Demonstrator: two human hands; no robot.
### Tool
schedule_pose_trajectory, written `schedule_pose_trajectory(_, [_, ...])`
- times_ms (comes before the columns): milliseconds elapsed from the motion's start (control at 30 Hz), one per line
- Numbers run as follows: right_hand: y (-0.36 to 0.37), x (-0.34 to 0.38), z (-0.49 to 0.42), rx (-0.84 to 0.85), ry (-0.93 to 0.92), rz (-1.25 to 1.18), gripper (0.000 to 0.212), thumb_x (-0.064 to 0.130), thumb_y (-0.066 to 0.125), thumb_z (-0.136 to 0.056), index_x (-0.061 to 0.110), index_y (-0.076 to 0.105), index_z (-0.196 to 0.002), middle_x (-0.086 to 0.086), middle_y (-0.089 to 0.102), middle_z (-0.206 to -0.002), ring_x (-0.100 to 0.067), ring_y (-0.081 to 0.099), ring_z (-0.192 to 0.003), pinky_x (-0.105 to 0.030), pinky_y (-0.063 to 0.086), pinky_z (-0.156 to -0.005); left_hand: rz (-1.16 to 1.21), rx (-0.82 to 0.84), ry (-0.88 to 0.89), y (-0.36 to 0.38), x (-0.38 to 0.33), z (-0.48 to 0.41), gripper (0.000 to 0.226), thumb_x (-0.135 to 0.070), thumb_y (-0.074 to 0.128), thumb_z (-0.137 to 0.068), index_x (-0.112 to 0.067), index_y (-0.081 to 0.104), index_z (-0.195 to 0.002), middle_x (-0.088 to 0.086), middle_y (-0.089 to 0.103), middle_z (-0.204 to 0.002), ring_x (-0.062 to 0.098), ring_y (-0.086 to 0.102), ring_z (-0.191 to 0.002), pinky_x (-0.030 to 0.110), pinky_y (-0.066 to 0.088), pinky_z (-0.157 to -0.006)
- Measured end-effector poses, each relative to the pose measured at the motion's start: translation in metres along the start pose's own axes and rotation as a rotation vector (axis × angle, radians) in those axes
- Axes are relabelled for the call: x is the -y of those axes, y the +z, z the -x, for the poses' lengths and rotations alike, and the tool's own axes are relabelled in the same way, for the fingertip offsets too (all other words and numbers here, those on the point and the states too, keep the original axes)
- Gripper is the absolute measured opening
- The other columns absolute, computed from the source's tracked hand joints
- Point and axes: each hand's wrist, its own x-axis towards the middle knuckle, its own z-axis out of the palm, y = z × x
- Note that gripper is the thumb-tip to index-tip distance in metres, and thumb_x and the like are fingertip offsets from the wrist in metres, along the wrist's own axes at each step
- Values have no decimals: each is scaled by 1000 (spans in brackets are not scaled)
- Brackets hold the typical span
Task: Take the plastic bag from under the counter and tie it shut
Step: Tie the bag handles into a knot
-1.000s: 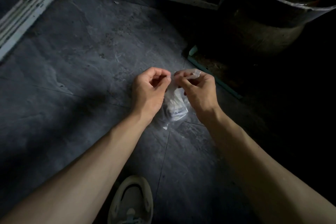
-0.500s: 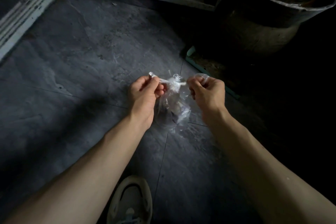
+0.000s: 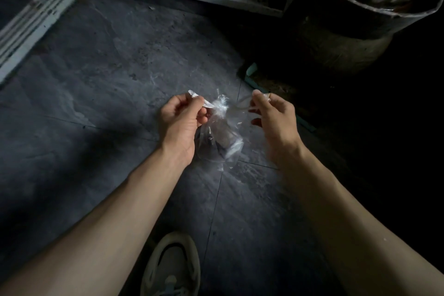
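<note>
Plastic bag (image 3: 219, 137) hangs upright, neck up; left hand (image 3: 179, 122) and right hand (image 3: 274, 115) pinch its twisted ends.

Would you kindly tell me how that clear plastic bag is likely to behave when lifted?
Probably floppy: the thin plastic bag sags crumpled below the ends that the left hand and right hand pinch. Likely light, though the dark lump inside might make it swing. Its glossy film may slip when gripped.

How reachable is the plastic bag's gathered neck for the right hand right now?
Probably yes: the right hand pinches one end of the plastic bag, and nothing lies between it and the neck.
</note>
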Motion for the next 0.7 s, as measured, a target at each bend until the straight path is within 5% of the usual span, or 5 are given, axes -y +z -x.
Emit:
schedule_pose_trajectory(167, [5, 11, 2, 86, -68, -84, 31, 24, 57, -98, 13, 64, -70, -3, 69, -75, -17, 64, -77, -35, 49, -75, -53, 90, 41, 3, -7, 3, 13, -2, 70, -86, -12, 63, -85, -5, 63, -62, 6, 57, -53, 24, 51, -58])
schedule_pose_trajectory(367, [9, 18, 3, 171, -84, -174, 22, 12, 53, -101, 7, 71, -89, -6, 61, -69, -13, 56, -59, -27, 49, -60, -107, 166, 64, 9, -14, 10, 15, -8, 70, -86, -19, 63, -79, -2, 64, -68, 10, 57, -59, 25, 50, -59])
schedule_pose_trajectory(700, [12, 22, 9, 209, -214, 32, 15, 22, 62, -97, 11, 70, -101, -15, 73, -97, -18, 67, -75, -26, 54, -61, -123, 219, 101, 20, -19, 21, 5, -7, 64, -93, -10, 61, -92, 7, 73, -80, 18, 70, -75, 26, 57, -69])
